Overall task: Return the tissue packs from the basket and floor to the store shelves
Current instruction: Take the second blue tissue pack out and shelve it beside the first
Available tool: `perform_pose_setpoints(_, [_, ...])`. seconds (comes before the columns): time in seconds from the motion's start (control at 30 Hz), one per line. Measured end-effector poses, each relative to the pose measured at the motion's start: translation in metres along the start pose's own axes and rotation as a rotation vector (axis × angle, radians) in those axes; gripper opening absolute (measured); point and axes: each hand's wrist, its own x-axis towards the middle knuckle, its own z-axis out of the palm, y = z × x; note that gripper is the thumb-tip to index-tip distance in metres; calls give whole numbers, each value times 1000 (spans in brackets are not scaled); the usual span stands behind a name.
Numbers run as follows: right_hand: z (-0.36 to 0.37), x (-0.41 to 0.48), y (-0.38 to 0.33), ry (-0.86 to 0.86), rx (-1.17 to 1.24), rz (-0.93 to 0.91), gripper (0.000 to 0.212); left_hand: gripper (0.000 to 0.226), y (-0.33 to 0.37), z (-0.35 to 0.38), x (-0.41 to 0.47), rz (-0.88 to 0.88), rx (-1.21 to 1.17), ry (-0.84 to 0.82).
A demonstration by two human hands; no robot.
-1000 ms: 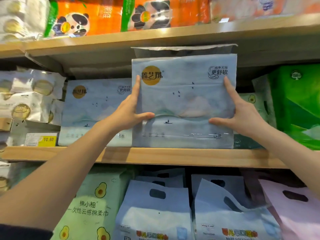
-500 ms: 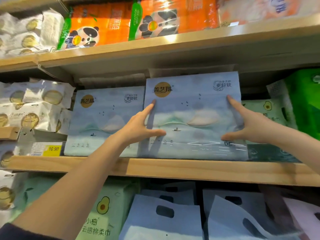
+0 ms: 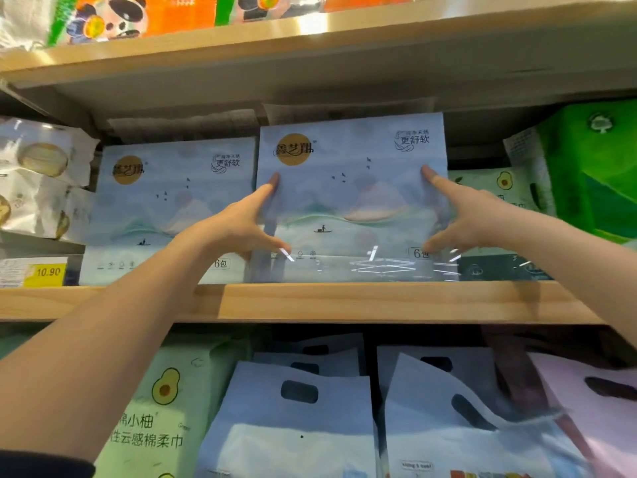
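A pale blue tissue pack (image 3: 351,201) with a gold round logo and a small boat picture stands upright on the middle wooden shelf (image 3: 344,301). My left hand (image 3: 241,225) grips its left edge, fingers spread on the front and thumb near the bottom. My right hand (image 3: 462,215) holds its right edge the same way. An identical blue tissue pack (image 3: 165,208) stands just to its left, partly behind my left forearm.
Green avocado-print packs (image 3: 499,188) and a bright green pack (image 3: 599,174) sit to the right. White packs (image 3: 38,177) and a yellow 10.90 price tag (image 3: 48,272) are at left. Orange panda packs (image 3: 144,15) fill the top shelf. Handled bags (image 3: 293,415) fill the lower shelf.
The blue pack has gone down from mid-air onto the middle shelf and further in beside its twin. Both hands stay on its edges.
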Motion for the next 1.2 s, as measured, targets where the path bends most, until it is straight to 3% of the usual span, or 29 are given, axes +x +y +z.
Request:
perform_pose_setpoints(0.23, [1, 4, 1, 71, -64, 15, 104, 109, 2, 3, 6, -76, 41, 11])
perform_pose_setpoints(0.57, [3, 5, 9, 113, 108, -8, 94, 107, -5, 3, 7, -44, 27, 73])
perform_pose_setpoints(0.9, [2, 0, 10, 160, 83, -36, 97, 103, -3, 8, 2, 63, 78, 301])
perform_pose_setpoints(1.2, [4, -4, 7, 298, -33, -66, 74, 58, -6, 9, 0, 56, 318, 437])
